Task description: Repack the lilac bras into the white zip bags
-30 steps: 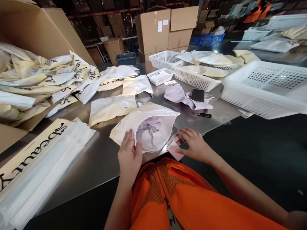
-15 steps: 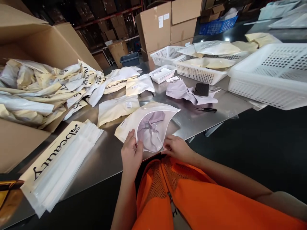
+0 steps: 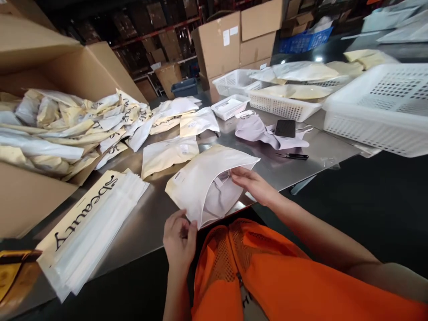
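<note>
White bag (image 3: 194,176), mouth toward orange vest (image 3: 284,276), likely for access; left hand (image 3: 180,238) curled at near corner, grip unclear; right hand (image 3: 254,185) outstretched at opening.

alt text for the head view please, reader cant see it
The left hand and right hand are at the open mouth of a bag holding a lilac garment, on a metal table. Farther right, a phone lies on a second garment; at left are flat bags and a carton of parcels.

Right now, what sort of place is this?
Likely a warehouse packing area: an open mailing bag rests on a metal table, a big carton holds more, and cardboard boxes stand behind.
</note>
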Motion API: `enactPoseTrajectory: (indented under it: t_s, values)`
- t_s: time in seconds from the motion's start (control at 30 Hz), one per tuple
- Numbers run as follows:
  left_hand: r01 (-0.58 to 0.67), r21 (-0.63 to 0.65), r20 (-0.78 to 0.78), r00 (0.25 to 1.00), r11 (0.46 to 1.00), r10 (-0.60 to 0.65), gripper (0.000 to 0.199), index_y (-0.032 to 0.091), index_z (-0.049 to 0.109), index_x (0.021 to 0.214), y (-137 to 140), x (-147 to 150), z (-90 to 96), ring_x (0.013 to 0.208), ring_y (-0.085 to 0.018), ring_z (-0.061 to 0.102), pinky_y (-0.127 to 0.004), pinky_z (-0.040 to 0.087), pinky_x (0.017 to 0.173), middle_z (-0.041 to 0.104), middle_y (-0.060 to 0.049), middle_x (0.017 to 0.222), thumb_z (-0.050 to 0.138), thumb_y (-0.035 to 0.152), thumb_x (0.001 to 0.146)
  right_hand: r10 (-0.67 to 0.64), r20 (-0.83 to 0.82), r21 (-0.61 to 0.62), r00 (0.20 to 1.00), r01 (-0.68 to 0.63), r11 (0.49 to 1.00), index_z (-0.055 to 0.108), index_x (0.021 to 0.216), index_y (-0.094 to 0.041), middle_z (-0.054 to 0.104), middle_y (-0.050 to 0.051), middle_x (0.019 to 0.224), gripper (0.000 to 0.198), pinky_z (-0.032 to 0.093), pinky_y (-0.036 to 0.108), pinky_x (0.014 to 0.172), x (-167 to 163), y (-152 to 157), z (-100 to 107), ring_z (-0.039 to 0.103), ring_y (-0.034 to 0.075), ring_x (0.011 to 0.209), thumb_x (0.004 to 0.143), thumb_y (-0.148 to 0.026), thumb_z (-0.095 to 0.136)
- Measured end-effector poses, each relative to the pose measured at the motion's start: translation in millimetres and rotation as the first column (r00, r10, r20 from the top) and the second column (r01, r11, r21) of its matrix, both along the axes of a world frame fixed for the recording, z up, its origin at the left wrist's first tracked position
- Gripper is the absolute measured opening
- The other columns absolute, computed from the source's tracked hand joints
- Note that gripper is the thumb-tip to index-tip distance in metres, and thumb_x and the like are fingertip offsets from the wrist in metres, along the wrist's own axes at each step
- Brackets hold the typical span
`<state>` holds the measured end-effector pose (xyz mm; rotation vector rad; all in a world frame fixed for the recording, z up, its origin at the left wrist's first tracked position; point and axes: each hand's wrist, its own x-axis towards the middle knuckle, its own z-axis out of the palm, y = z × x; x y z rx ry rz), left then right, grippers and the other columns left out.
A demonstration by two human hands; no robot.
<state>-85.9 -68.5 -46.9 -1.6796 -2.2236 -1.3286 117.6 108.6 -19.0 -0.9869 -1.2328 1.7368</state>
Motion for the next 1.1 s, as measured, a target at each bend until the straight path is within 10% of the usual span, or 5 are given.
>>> enactPoseTrajectory:
  t_s: [0.13,0.27,0.4,0.73,1.1]
  values:
    - [-0.008,-0.331,0.544,0.816,0.944,0.198,0.051,0.018,0.056,0.060,-23.9,2.2,-14.3,0.055,-0.016,0.057,-0.027,0.041,0.052,0.060,-0.005,0.061,0.046,0.061,0.087,0.235,0.144,-0.072,0.961,-0.226,0.971,0.065,0.091,-0.017,0.068,0.004,0.084,0.037,0.050,0.022,0.063,13.7,-43.3,-12.9,0.063,0.013,0.072,0.074,-0.049,0.069]
    - [0.299,-0.245,0.923,0.363,0.922,0.128,0.047,0.016,0.054,0.062,-18.8,17.9,-20.0,0.042,-0.011,0.050,-0.021,0.029,0.040,0.059,-0.001,0.056,0.065,0.061,0.072,0.696,0.154,-0.267,0.702,-0.648,0.713,0.064,0.075,-0.015,0.064,0.005,0.065,0.051,0.043,0.021,0.050,6.0,-80.3,-20.3,0.057,0.010,0.053,0.083,-0.064,0.056]
    - [0.016,-0.129,0.961,0.249,0.992,0.121,0.038,0.017,0.049,0.061,-16.9,7.0,-16.7,0.042,-0.010,0.053,-0.019,0.033,0.039,0.058,0.003,0.053,0.076,0.043,0.063,0.844,0.196,-0.177,0.499,-0.828,0.531,0.069,0.068,-0.014,0.064,0.008,0.063,0.058,0.042,0.024,0.051,15.2,-76.5,-6.3,0.055,0.011,0.052,0.086,-0.067,0.052]
    - [-0.288,-0.025,1.000,-0.012,0.957,0.022,0.031,0.020,0.056,0.075,-30.2,-31.1,-24.6,0.079,-0.016,0.071,-0.025,0.056,0.066,0.072,0.001,0.080,0.072,0.047,0.071,0.362,0.515,-0.163,0.777,-0.326,0.931,0.065,0.083,-0.010,0.065,0.008,0.065,0.076,0.041,0.021,0.043,72.8,-20.0,-18.2,0.062,0.015,0.056,0.075,-0.084,0.045]
    - [0.522,-0.081,0.996,0.008,0.849,0.090,0.059,0.014,0.059,0.065,-4.6,74.3,-19.7,0.030,-0.011,0.047,-0.018,0.021,0.029,0.055,-0.002,0.045,0.069,0.071,0.065,0.579,0.304,-0.215,0.756,-0.538,0.815,0.048,0.054,-0.016,0.042,-0.003,0.044,0.065,0.022,0.023,0.046,25.9,-58.0,-16.1,0.034,0.005,0.041,0.069,-0.078,0.059]
